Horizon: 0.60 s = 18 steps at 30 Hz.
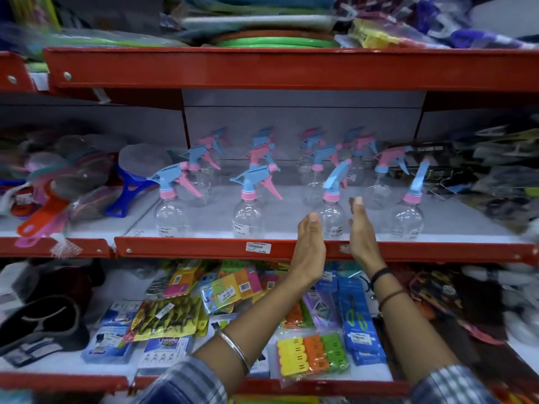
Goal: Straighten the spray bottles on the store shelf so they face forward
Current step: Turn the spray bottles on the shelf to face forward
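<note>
Several clear spray bottles with blue and pink trigger heads stand in rows on the middle shelf (291,247). In the front row, the left bottle (170,211) and the second bottle (248,212) have heads turned sideways. The third bottle (332,211) and the right bottle (408,214) have heads pointing nearer the front. My left hand (310,249) and my right hand (361,231) are raised flat, palms facing each other, on either side of the third bottle. Neither hand touches it. Both hands hold nothing.
Round brushes and a blue holder (128,191) crowd the shelf's left part. Dark packaged goods (495,170) fill its right part. The lower shelf holds packets and coloured clips (312,354). A red upper shelf edge (262,68) overhangs the bottles.
</note>
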Motion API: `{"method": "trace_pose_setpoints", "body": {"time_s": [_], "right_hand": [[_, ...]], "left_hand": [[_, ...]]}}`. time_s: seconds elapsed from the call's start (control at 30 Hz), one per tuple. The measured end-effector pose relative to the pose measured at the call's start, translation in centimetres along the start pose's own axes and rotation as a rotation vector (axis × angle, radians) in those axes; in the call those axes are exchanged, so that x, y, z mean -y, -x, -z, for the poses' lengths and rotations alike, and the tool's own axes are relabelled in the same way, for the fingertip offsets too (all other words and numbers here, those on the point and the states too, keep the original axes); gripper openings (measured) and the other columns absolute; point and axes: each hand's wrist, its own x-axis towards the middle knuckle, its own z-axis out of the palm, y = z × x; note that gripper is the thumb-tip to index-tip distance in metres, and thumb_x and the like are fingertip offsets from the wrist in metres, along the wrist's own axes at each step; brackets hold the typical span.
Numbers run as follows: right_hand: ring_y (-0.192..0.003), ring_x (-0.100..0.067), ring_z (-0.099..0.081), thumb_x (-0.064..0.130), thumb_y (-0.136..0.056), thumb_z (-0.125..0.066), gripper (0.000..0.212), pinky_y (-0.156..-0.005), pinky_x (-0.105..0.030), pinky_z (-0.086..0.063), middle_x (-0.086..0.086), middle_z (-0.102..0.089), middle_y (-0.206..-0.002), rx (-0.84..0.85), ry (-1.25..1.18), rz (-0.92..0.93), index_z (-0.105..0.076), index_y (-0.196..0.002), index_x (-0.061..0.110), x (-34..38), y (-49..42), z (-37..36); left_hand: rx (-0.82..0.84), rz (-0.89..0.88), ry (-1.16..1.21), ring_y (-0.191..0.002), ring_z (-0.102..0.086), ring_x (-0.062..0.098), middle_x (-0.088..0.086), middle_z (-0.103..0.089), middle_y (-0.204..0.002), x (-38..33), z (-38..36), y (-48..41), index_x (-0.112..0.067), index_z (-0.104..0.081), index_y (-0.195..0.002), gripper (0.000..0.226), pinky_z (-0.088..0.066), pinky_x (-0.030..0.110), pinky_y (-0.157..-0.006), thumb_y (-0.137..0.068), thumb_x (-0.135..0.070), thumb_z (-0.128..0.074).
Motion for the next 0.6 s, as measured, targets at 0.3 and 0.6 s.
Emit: {"method": "trace_pose_setpoints", "body": {"time_s": [0.3, 0.6], "right_hand": [[-0.135, -0.023, -0.038, 0.08, -0.073, -0.013, 0.096, -0.105, -0.045, -0.031, -0.007, -0.036, -0.151, 0.155, -0.048, -0.077, -0.037, -0.141, 0.016, 0.4, 0.4, 1.1], [-0.132, -0.022, -0.042, 0.083, -0.073, -0.013, 0.093, -0.109, -0.053, -0.032, -0.004, -0.041, -0.148, 0.095, -0.02, -0.036, -0.04, -0.139, 0.023, -0.5, 1.5, 0.8]], "left_hand": [[-0.144, 0.06, 0.051, -0.135, -0.033, 0.01, -0.002, -0.031, -0.153, -0.2, -0.8, -1.0, -0.02, -0.03, -0.145, 0.088, -0.02, 0.032, -0.114, -0.078, -0.07, -0.005], [-0.158, 0.094, 0.024, -0.139, -0.033, 0.022, 0.002, -0.031, -0.154, -0.5, -0.4, -2.4, -0.022, -0.032, -0.143, 0.098, -0.019, 0.04, -0.115, -0.069, -0.077, -0.001]]}}
